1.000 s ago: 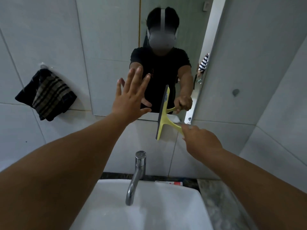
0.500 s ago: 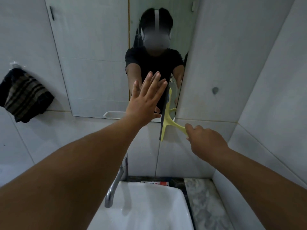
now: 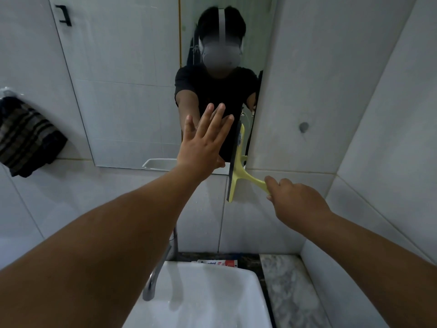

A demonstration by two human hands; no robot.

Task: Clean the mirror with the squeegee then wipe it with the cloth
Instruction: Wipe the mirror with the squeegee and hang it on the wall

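Yellow squeegee (image 3: 237,166) sits at mirror (image 3: 132,91) bottom-right corner, blade half off the glass; right hand (image 3: 293,200) clamped on handle. Left hand (image 3: 203,143) flat, fingers spread, probably touching glass, risking smudges. Cloth (image 3: 26,136) hangs on left wall.

Marble-topped table (image 3: 286,287) in tiled bathrm corner carries white basin (image 3: 208,301), chrome tap (image 3: 153,278) at its rear-left. Red-and-white toothpaste box (image 3: 218,263) lies flat on dark strip behind basin, against wall; mottled grey slab shows to basin's right.
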